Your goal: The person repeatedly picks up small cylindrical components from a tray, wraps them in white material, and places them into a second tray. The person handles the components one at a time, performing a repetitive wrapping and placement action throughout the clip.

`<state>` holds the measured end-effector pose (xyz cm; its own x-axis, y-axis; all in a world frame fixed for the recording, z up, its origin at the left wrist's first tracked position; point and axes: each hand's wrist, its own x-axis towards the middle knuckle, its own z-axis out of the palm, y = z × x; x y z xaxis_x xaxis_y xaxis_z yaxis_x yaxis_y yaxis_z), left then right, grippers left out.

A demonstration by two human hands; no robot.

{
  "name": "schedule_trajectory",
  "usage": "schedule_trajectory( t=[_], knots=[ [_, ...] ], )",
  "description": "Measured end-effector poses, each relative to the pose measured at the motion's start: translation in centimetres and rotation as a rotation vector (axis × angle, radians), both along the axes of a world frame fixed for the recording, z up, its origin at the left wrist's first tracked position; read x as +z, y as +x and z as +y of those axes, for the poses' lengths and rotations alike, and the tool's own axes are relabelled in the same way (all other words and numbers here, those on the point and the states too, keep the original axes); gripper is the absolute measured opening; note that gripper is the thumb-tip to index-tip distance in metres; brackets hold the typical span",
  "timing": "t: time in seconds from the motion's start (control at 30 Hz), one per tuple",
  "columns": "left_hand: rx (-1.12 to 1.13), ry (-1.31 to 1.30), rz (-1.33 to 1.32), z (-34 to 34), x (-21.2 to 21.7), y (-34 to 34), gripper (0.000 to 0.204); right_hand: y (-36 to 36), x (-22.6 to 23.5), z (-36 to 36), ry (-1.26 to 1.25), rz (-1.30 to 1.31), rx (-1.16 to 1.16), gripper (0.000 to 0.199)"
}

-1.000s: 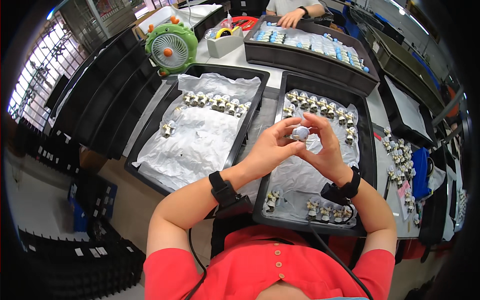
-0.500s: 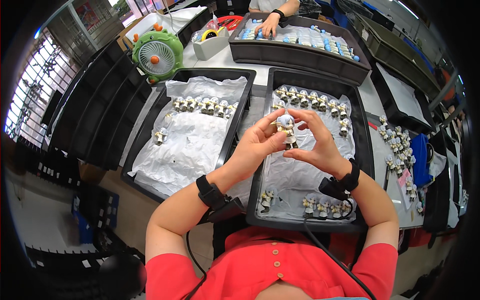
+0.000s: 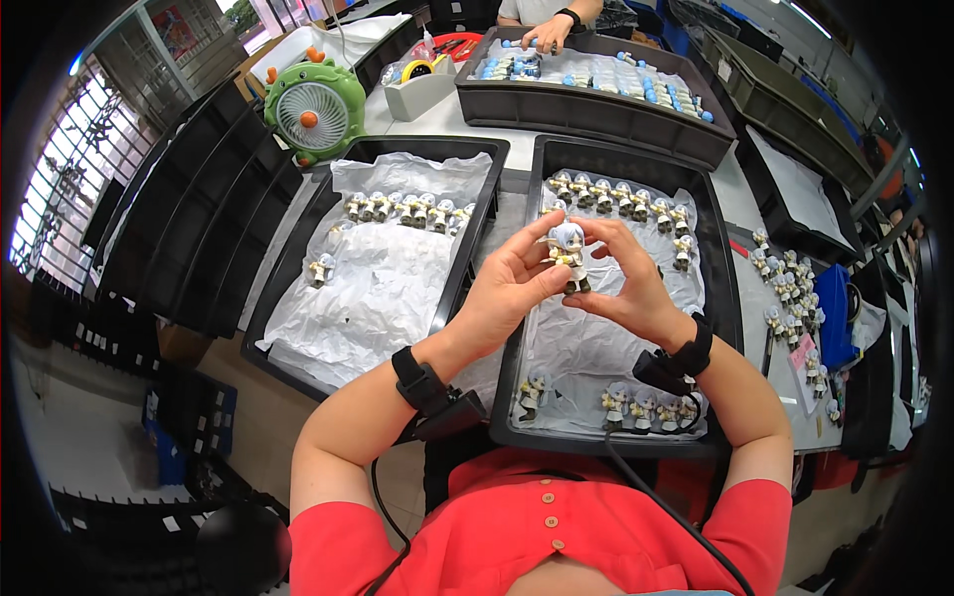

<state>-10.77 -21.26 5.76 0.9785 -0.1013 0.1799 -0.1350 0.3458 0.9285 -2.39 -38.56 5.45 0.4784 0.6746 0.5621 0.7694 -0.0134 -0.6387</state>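
In the head view, a pale worktable (image 3: 452, 117) carried several black trays: one tray (image 3: 298, 260) at the person's ten o'clock lined with crumpled white paper and holding a row of small figurines along its far end, a second tray (image 3: 720, 298) directly ahead, also paper-lined, with figurines along its far and near ends, and a third grey tray (image 3: 596, 109) at twelve o'clock filled with blue and white pieces, where another person's hand (image 3: 549, 32) rested. A green desk fan (image 3: 303, 107) with orange horns stood at eleven o'clock, stacked black crates ran along the left, and loose figurines lay on the table at three o'clock. The figurine (image 3: 568, 255) in hand was small, with pale grey-white hair, a light outfit and dark feet, held upright above the middle tray. The left hand (image 3: 512, 283) closed its thumb and fingers on the figurine from the nine o'clock side, while the right hand (image 3: 626, 278) pinched it from the three o'clock side, fingers curled round its head and lower body, so that it sat between both sets of fingertips; both wrists wore black bands with cables
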Motion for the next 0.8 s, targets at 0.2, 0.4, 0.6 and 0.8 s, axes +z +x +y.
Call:
schedule_trajectory(
  t=[0.2, 0.4, 0.6, 0.8],
  knots=[
    [-0.021, -0.026, 0.017, 0.16, -0.16, -0.01, 0.057, -0.04, -0.02, 0.07, 0.009, 0.0, -0.014, 0.07],
    [-0.019, -0.013, 0.042, 0.25, -0.19, 0.01, 0.054, 0.02, -0.26, 0.05, 0.015, -0.003, -0.019, 0.069],
    [0.001, -0.068, 0.08, 0.27, -0.33, 0.0, 0.052, 0.07, -0.28, 0.05, 0.034, 0.0, -0.027, 0.066],
    [-0.02, -0.197, 0.141, -0.15, -0.31, 0.02, 0.046, -0.5, 0.15, 0.05, 0.093, -0.045, -0.031, 0.057]
  ],
)
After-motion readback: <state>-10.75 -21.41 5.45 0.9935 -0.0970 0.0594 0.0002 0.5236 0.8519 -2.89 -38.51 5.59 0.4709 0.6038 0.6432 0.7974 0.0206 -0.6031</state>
